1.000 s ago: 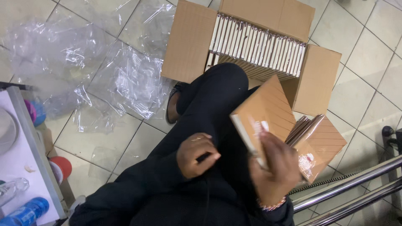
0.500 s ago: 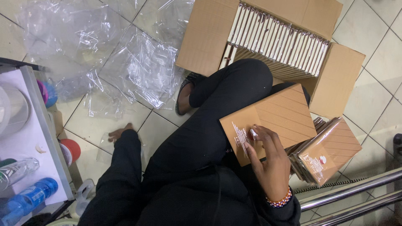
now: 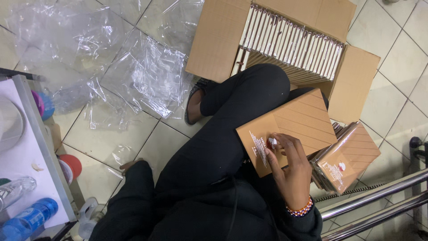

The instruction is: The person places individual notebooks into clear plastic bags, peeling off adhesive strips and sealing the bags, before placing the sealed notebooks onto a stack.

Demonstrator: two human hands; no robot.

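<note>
My right hand (image 3: 290,167) grips a flat brown box (image 3: 303,118) by its lower left corner and holds it against my raised knee in black trousers. My fingertips rest on a small red and white mark on the box. Just right of it, a stack of similar brown boxes in clear wrap (image 3: 350,156) lies by my leg. My left hand (image 3: 127,165) reaches down towards the tiled floor at my left. Only its fingertips show past the black sleeve.
An open cardboard carton (image 3: 218,40) holds a row of upright flat boxes (image 3: 290,42) ahead of my knee. Crumpled clear plastic wrap (image 3: 147,76) covers the floor at left. A white shelf (image 3: 26,147) with a blue bottle (image 3: 26,218) stands at left, metal rails (image 3: 379,196) at lower right.
My left hand left my lap and dropped to the floor at my left. My right hand lowered the brown box and laid it flatter against my knee.
</note>
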